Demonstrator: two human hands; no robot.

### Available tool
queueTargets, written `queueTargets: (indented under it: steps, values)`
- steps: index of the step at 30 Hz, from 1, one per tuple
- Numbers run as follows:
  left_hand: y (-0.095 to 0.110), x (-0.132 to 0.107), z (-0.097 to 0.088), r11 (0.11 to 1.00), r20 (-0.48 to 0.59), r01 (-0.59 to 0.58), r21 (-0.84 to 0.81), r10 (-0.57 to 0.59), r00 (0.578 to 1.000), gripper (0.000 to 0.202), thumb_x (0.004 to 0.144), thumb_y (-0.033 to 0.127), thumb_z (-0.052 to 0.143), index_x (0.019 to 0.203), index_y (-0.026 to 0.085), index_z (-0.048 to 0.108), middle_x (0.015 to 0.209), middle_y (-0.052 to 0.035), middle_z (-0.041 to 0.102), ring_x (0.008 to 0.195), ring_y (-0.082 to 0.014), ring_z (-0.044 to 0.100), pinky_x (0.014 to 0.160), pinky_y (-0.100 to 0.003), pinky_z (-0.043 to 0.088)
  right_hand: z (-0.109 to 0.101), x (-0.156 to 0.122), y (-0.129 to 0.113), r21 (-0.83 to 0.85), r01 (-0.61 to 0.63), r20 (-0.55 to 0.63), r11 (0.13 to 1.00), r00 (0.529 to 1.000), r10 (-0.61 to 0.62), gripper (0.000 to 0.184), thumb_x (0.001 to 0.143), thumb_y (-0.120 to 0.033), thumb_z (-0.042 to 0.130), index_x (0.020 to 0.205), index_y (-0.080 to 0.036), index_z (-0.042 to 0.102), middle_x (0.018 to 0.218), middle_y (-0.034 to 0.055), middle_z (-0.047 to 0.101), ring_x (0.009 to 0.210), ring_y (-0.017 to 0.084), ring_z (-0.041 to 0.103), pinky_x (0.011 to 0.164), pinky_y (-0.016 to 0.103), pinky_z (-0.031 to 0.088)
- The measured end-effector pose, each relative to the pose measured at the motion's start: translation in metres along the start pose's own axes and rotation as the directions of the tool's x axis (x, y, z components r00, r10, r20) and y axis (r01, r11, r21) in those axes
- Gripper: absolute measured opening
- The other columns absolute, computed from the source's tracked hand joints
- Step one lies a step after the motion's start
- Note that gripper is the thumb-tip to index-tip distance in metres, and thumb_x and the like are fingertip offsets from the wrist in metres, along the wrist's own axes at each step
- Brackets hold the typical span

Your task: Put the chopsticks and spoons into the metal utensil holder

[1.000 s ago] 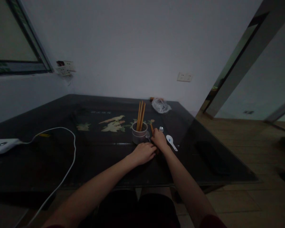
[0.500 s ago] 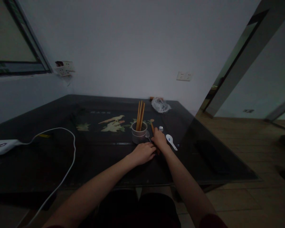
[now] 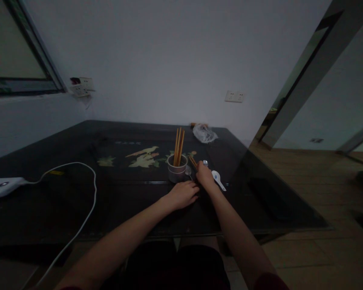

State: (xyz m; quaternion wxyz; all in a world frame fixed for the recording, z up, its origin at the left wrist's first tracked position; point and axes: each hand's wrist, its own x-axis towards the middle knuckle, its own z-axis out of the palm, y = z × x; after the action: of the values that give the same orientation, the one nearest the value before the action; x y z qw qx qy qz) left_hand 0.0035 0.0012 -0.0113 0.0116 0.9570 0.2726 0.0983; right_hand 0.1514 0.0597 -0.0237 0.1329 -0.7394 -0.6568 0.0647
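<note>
My right hand (image 3: 205, 176) is closed round a brown chopstick (image 3: 193, 162) whose far end pokes out beyond the fingers, just right of a small cup (image 3: 177, 169) holding several upright chopsticks (image 3: 178, 152). My left hand (image 3: 183, 194) rests palm down on the dark table (image 3: 124, 193) in front of the cup, fingers loosely curled, nothing seen in it. A metal spoon (image 3: 188, 171) lies between cup and right hand. A second metal spoon's bowl (image 3: 205, 163) shows just beyond my right hand. A white ceramic spoon (image 3: 218, 179) lies to the right of the hand.
A crumpled clear plastic bag (image 3: 204, 134) sits at the table's far edge. A white device (image 3: 3, 186) with a white cable (image 3: 89, 193) lies at the left. A dark flat object (image 3: 269, 199) lies near the table's right edge. Wooden floor and a doorway are on the right.
My right hand has shifted slightly away from me with the chopstick, whose far end has swung a little. The left hand has stayed in place.
</note>
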Motion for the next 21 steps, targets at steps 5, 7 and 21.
queueTargets:
  steps: [5, 7, 21]
  values:
    - [0.001, 0.0, -0.001, 0.999, 0.004, -0.028, -0.026, 0.028, 1.0, 0.018, 0.085, 0.024, 0.054, 0.101, 0.018, 0.059, 0.107, -0.0078, 0.062, 0.103, -0.0211, 0.058, 0.086, -0.032, 0.049, -0.005, 0.004, 0.008, 0.207, -0.004, -0.079, 0.978, 0.997, 0.021, 0.029, 0.08, -0.011, 0.05, 0.107, -0.019, 0.049, 0.091, 0.0083, 0.065, 0.085, 0.022, 0.064, 0.072, 0.029, 0.042]
    - [0.001, 0.0, -0.002, 0.998, 0.01, -0.043, -0.042, 0.043, 0.999, 0.02, 0.085, 0.024, 0.054, 0.103, 0.018, 0.059, 0.108, -0.0077, 0.062, 0.106, -0.0211, 0.057, 0.089, -0.032, 0.048, -0.006, 0.006, 0.011, 0.328, 0.011, -0.129, 0.945, 0.991, 0.033, 0.032, 0.076, -0.012, 0.054, 0.108, -0.019, 0.05, 0.085, 0.0045, 0.066, 0.078, 0.02, 0.064, 0.07, 0.028, 0.044]
    - [-0.01, 0.003, -0.002, 0.973, -0.073, -0.043, -0.227, 0.027, 0.997, 0.022, 0.088, 0.021, 0.048, 0.105, 0.019, 0.06, 0.108, -0.0048, 0.064, 0.1, -0.0177, 0.06, 0.087, -0.029, 0.048, -0.021, 0.015, 0.024, 0.836, 0.138, -0.169, 0.531, 0.986, 0.011, 0.032, 0.064, -0.025, 0.066, 0.092, -0.011, 0.068, 0.074, 0.0047, 0.069, 0.066, 0.016, 0.063, 0.06, 0.025, 0.048]
